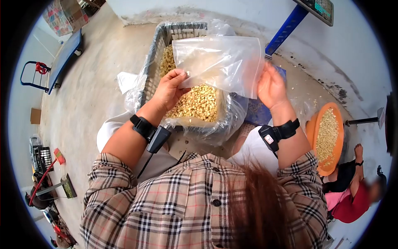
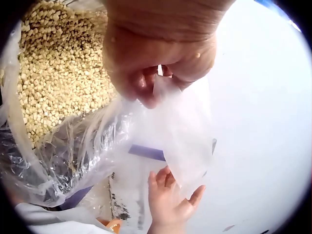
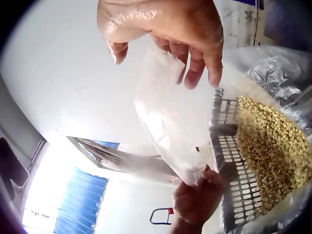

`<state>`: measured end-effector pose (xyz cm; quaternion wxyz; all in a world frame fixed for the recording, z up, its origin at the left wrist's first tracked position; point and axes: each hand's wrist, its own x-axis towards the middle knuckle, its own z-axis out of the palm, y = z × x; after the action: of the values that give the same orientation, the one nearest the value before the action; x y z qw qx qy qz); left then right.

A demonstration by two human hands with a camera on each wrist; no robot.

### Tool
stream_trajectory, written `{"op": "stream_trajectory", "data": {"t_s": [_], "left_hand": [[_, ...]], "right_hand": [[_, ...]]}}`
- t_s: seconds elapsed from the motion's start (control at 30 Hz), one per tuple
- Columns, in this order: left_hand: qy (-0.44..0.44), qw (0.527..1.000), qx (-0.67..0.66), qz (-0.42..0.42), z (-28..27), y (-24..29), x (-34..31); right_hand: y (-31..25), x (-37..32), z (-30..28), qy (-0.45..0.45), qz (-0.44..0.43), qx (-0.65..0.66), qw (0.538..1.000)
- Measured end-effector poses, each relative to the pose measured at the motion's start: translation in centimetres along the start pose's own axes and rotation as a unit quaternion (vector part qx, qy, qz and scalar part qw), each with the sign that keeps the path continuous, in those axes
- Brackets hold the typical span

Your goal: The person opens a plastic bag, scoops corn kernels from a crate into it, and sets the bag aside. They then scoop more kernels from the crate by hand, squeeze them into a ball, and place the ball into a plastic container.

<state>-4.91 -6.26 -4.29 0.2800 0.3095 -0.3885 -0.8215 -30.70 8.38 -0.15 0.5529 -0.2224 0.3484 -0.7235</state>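
Observation:
A clear plastic bag [image 1: 219, 62] is stretched between both hands above a crate [image 1: 151, 70] of pale yellow kernels [image 1: 195, 103]. The left hand [image 1: 171, 89] pinches one edge of the bag between thumb and fingers; the left wrist view shows this hand [image 2: 161, 53] from above. At the opposite edge, the right hand [image 1: 272, 85] has its fingers extended against the bag. In the right wrist view, the right hand's [image 3: 165, 34] fingers are spread and touch the bag [image 3: 161, 112], with the thumb apart. A plastic liner [image 1: 232, 114] covers the crate's near right side.
To the right an orange basin [image 1: 340, 137] holds paler kernels, with a seated person in red [image 1: 352, 203] beside it. A blue-posted scale [image 1: 286, 29] stands at the back right against the wall. A blue trolley [image 1: 66, 60] and a red-handled dustpan [image 1: 66, 186] are on the left.

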Motion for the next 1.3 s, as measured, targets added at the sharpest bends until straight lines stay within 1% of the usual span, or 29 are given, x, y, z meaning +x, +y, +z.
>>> {"op": "stream_trajectory", "data": {"t_s": [0.07,0.17,0.27,0.33,0.43,0.57,0.67,0.77,0.87,0.97,1.07,1.1,1.2,1.3], "left_hand": [[0.01,1.0,-0.014,0.025,0.1,0.2,0.1],[0.011,0.998,-0.03,0.05,0.1,0.5,0.2],[0.007,0.998,-0.034,0.06,0.3,1.0,0.1],[0.007,0.997,-0.028,0.066,0.4,1.0,-0.1],[0.04,0.996,-0.013,0.08,0.4,1.3,-0.1],[0.044,0.993,-0.027,0.106,0.2,1.6,0.0],[0.043,0.992,-0.039,0.108,-0.3,1.7,0.4],[0.028,0.993,0.002,0.118,-1.6,1.7,1.0],[0.033,0.996,-0.019,0.077,-1.2,2.0,0.7],[0.037,0.998,0.018,0.048,0.3,2.7,-0.3],[-0.002,1.0,0.023,0.015,1.2,3.7,-1.5],[-0.037,0.999,0.036,-0.008,0.7,3.8,-1.4],[-0.05,0.995,0.084,0.011,0.4,3.4,-1.5],[-0.062,0.996,0.061,0.014,0.7,3.6,-1.7]], "right_hand": [[0.4,-0.4,-0.6,-0.001,0.013,-0.035,0.999],[-0.1,-1.4,0.9,-0.001,0.09,-0.138,0.986],[1.2,-1.1,-0.1,0.024,0.081,-0.169,0.982],[1.2,-1.2,0.3,0.048,0.066,-0.162,0.983],[1.4,-1.2,0.3,0.083,0.036,-0.177,0.98],[1.8,-1.0,-0.5,0.114,0.007,-0.213,0.97],[1.7,-0.9,-0.8,0.126,-0.021,-0.25,0.96],[0.9,-0.9,-1.4,0.101,-0.043,-0.311,0.944],[0.5,-1.1,-1.0,0.102,-0.066,-0.328,0.937],[0.7,-0.9,-1.0,0.102,-0.097,-0.301,0.943],[0.7,-0.6,-1.6,0.108,-0.131,-0.277,0.946],[0.6,-0.5,-1.6,0.11,-0.134,-0.273,0.946],[0.6,-0.5,-1.6,0.114,-0.142,-0.265,0.947],[0.6,-0.5,-1.7,0.109,-0.147,-0.268,0.946]]}}
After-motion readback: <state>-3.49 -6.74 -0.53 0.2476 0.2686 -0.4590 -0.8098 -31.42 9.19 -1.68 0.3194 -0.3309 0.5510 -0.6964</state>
